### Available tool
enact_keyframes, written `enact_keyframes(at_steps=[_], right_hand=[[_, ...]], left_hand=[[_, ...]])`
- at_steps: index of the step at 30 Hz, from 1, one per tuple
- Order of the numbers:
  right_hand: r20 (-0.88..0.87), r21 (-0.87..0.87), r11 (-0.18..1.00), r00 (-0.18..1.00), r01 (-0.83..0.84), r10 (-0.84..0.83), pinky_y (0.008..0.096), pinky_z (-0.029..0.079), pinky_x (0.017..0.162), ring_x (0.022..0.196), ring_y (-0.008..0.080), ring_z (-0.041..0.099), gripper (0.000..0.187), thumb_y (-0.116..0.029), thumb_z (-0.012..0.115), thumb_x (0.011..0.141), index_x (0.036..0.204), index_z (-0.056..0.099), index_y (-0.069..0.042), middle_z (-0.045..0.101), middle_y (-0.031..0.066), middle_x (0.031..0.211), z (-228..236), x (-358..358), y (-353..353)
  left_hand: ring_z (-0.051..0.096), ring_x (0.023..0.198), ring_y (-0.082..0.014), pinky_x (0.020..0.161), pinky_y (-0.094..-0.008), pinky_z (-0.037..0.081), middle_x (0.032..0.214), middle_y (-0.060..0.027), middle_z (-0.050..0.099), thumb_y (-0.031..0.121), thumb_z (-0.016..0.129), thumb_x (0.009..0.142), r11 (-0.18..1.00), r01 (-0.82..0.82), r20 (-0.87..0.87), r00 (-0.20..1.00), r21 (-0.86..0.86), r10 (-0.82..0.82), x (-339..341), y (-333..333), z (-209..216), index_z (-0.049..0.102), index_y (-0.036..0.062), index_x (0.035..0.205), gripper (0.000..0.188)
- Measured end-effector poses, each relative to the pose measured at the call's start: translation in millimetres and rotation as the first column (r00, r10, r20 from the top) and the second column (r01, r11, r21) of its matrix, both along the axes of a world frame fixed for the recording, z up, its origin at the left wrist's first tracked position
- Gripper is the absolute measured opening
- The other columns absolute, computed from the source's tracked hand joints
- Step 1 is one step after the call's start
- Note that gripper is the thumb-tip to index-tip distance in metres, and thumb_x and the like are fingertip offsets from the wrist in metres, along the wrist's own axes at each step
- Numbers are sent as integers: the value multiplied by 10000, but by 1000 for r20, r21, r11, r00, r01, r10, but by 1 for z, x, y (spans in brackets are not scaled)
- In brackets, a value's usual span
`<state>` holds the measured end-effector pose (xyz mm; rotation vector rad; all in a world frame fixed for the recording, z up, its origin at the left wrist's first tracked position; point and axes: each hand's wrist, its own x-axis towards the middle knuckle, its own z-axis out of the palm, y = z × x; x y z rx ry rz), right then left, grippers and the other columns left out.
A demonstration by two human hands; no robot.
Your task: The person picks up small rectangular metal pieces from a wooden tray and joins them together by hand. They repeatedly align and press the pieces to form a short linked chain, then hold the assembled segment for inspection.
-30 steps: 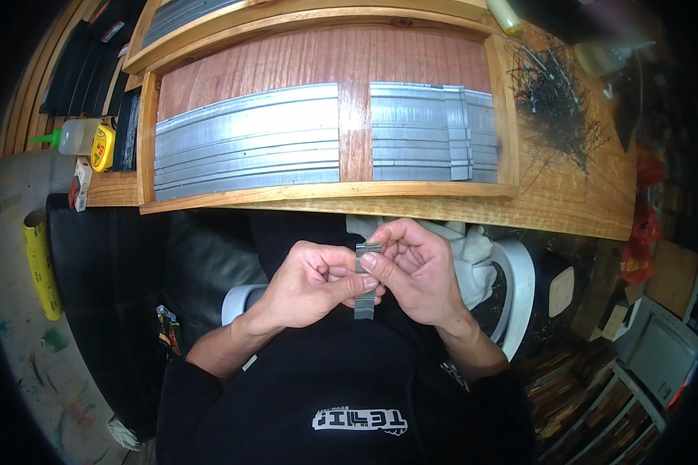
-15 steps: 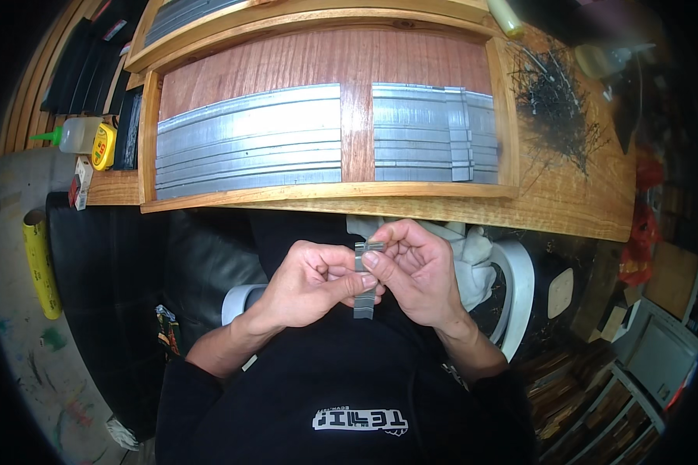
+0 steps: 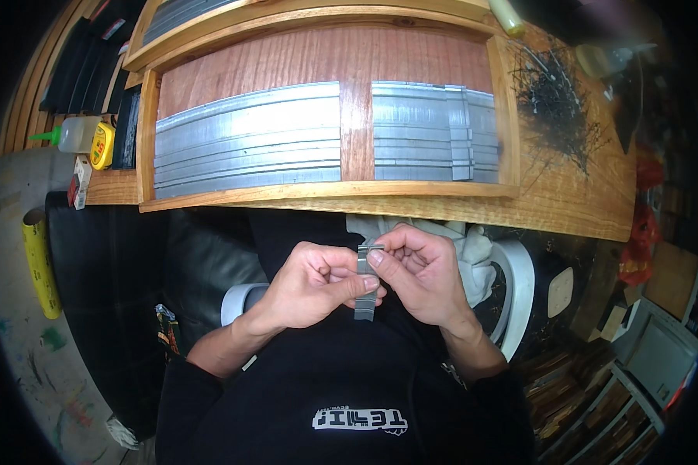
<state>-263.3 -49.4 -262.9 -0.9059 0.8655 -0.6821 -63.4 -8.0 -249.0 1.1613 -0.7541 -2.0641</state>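
In front of my chest, a short stack of narrow grey metal strips (image 3: 364, 304) runs lengthwise away from me. My left hand (image 3: 310, 285) pinches its middle, with the thumb lying across the top. At the far end, my right hand (image 3: 420, 271) grips it between thumb and forefinger. Parts of the stack are covered by both thumbs. Beyond my hands, a shallow wooden tray (image 3: 356, 132) rests on the table. Rows of similar silver strips (image 3: 248, 139) fill its left compartment, and more strips (image 3: 419, 136) lie in the right one, some of them raised above the rest.
The wooden table (image 3: 589, 209) carries a heap of thin dark wires (image 3: 554, 108) at right. A green-tipped bottle (image 3: 77, 135) and a yellow tape measure (image 3: 103, 146) stand left of the tray. A white chair arm (image 3: 517, 287) is beside my right arm; a yellow roll (image 3: 40, 263) lies far left.
My right thumb and fingers have shifted slightly at the far end of the stack. My left hand keeps its hold almost unmoved.
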Motion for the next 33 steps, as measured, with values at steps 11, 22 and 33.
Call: enact_keyframes(at_steps=[11,22,33], right_hand=[[-17,19,999,1000,25,-25,198,524,524,630,56,649,72,8,645,1002,1015,645,79,684,73,811,4,4,1],[-21,-16,996,996,84,-84,205,559,587,724,63,667,87,13,634,1013,1061,641,85,697,83,865,3,3,3],[-54,33,997,996,-68,69,228,611,660,770,92,698,122,-32,677,1006,1036,710,82,693,73,935,0,-6,-4]], left_hand=[[732,862,-105,716,-234,593,955,-74,779,74,686,1018,999,-38,-11,999,0,38,-2,1,0,746,-21,1062,121],[723,854,-97,721,-238,594,983,-80,783,58,688,1014,997,-71,-11,997,-7,71,0,2,-3,743,-21,1108,136],[731,852,-120,749,-270,620,978,-105,780,31,690,1003,999,-12,6,1000,44,11,-2,0,0,746,-42,1069,113]])
